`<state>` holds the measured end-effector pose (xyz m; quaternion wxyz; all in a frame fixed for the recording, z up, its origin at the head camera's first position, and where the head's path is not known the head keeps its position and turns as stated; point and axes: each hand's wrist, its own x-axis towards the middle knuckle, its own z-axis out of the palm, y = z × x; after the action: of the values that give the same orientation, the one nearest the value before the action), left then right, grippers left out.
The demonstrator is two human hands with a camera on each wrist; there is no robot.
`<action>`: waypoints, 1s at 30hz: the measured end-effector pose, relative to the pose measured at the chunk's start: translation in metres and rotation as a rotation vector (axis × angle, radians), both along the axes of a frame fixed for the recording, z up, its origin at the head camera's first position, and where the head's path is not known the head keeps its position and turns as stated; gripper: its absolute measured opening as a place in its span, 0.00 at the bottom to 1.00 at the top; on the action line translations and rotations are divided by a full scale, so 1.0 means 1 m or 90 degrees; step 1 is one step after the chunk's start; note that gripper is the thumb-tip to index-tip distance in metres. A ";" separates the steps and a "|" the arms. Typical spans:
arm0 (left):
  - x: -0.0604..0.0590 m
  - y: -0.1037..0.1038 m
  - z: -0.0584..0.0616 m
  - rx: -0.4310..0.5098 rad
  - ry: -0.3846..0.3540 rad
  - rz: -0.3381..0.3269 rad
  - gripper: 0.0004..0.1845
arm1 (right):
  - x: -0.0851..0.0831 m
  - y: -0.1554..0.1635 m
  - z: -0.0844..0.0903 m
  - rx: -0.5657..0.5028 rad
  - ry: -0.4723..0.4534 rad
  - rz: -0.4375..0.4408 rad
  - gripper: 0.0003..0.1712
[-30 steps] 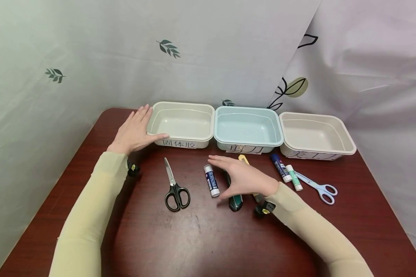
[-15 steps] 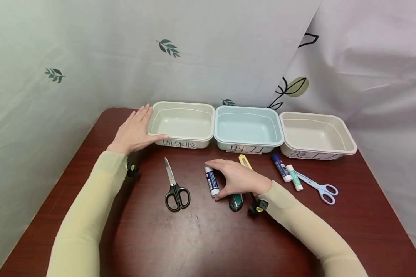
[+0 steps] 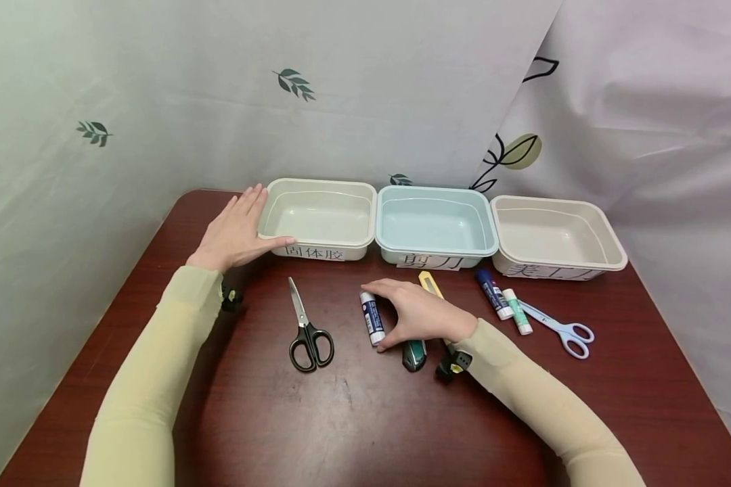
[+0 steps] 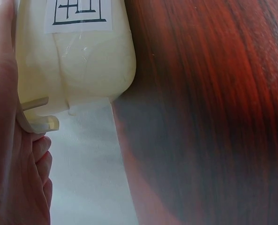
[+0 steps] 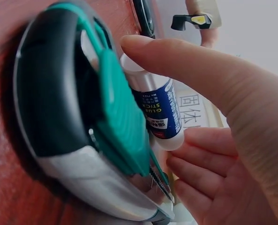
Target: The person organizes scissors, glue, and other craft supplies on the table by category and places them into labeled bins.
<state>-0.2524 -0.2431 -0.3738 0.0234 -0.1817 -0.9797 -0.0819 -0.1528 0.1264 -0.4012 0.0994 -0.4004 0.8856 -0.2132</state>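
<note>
A white glue stick with a blue label lies on the dark red table, in front of the gap between two trays. My right hand reaches over it and pinches it lengthwise. In the right wrist view the thumb touches one end of the glue stick and curled fingers meet the other. A green and black utility knife lies under my right palm. My left hand rests flat against the left side of the left beige tray, thumb along its labelled front.
A light blue tray and a second beige tray stand in a row at the back. Black scissors, a yellow cutter, two more glue sticks and pale blue scissors lie on the table. Curtains hang behind.
My right hand has come down and leftward from above the utility knife onto the glue stick, and its fingers have curled around it. The left hand has stayed still.
</note>
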 end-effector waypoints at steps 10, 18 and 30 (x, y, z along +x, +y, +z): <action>-0.001 -0.001 -0.002 0.002 -0.002 0.002 0.64 | -0.001 0.001 0.002 -0.016 0.002 -0.012 0.61; -0.001 -0.001 -0.001 0.005 0.000 0.001 0.64 | -0.004 0.002 0.011 -0.073 0.010 -0.035 0.61; 0.000 -0.001 -0.001 0.010 -0.009 0.003 0.64 | -0.014 0.002 0.031 -0.174 0.039 -0.062 0.62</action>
<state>-0.2527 -0.2440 -0.3746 0.0183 -0.1784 -0.9796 -0.0911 -0.1664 0.1285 -0.3700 0.0067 -0.3727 0.8696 -0.3238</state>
